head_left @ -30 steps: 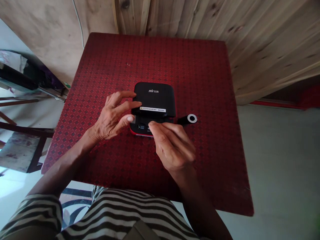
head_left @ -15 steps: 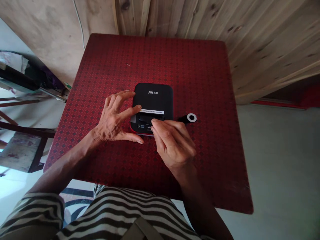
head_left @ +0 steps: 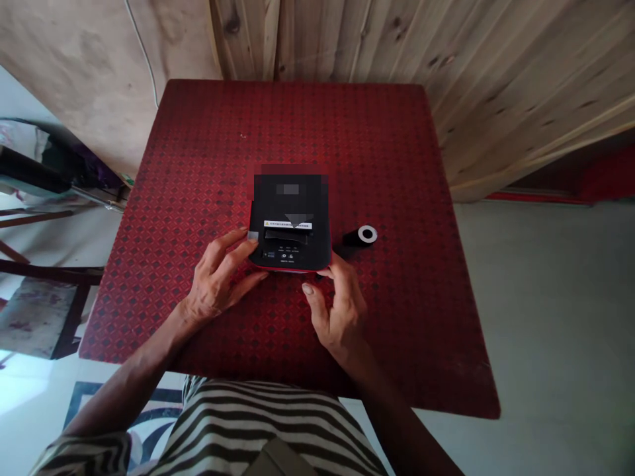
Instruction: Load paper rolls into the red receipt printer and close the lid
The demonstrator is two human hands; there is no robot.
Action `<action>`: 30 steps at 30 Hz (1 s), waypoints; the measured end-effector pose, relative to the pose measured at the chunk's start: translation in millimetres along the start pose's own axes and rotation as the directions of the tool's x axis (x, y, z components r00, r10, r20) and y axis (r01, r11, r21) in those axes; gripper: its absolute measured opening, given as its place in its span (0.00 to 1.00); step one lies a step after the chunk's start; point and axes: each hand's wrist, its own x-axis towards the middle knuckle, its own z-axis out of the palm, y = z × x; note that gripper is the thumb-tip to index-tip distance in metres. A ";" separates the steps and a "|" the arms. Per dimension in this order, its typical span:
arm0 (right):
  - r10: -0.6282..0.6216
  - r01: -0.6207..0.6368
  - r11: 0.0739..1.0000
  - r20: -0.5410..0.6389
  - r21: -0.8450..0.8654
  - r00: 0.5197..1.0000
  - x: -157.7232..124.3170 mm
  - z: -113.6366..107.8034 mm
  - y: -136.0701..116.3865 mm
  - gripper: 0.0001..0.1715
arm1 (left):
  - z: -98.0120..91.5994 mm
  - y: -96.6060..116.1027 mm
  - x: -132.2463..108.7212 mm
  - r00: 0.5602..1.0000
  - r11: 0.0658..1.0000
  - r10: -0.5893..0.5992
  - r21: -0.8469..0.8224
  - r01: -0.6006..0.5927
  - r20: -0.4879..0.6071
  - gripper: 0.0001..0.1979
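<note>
A small black label printer (head_left: 292, 205) with rounded corners and a red rim lies on the table in front of me. Across its top runs a white warning strip (head_left: 288, 225), with a dark slot (head_left: 286, 237) just below and small buttons near the front edge. My left hand (head_left: 218, 277) holds the left front corner, its fingers on the side and its thumb along the front. At the right front corner, my right hand (head_left: 342, 297) touches the edge with its fingers, the thumb held apart. To the right lies a black roll (head_left: 361, 236) with a white ring-shaped end.
A red patterned cloth covers the square table (head_left: 397, 145). Wooden planks (head_left: 377, 39) form a wall behind it. On the left stand a chair (head_left: 40, 297) and a black-handled object (head_left: 32, 168). Pale floor (head_left: 555, 317) shows at the right.
My right hand has left the slot area and moved down to the right front corner. My left hand has slid down along the left side. The view has shifted slightly.
</note>
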 end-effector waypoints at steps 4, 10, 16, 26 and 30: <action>-0.016 0.016 1.000 -0.034 0.000 0.999 1.5 4.4 1.5 0.28 | 5.1 -2.1 -1.7 1.000 0.999 0.013 0.030 -0.013 -0.004 0.35; -0.040 0.039 0.999 -0.048 -0.035 0.998 1.8 4.9 2.4 0.29 | 4.3 -6.5 -0.8 0.999 0.998 0.039 0.040 -0.039 0.004 0.37; -0.048 0.045 0.997 -0.049 -0.055 0.998 2.7 3.4 0.7 0.28 | 3.6 -3.9 1.6 0.999 0.999 0.040 0.030 -0.040 -0.002 0.39; -0.035 0.032 0.998 -0.061 -0.060 0.998 2.4 4.6 1.0 0.25 | -7.7 4.2 11.7 0.999 0.999 0.013 0.048 -0.015 0.051 0.32; -0.029 0.025 0.997 -0.062 -0.069 0.998 0.3 4.0 1.7 0.25 | -14.2 8.0 17.2 0.995 0.999 -0.031 0.044 0.026 0.100 0.30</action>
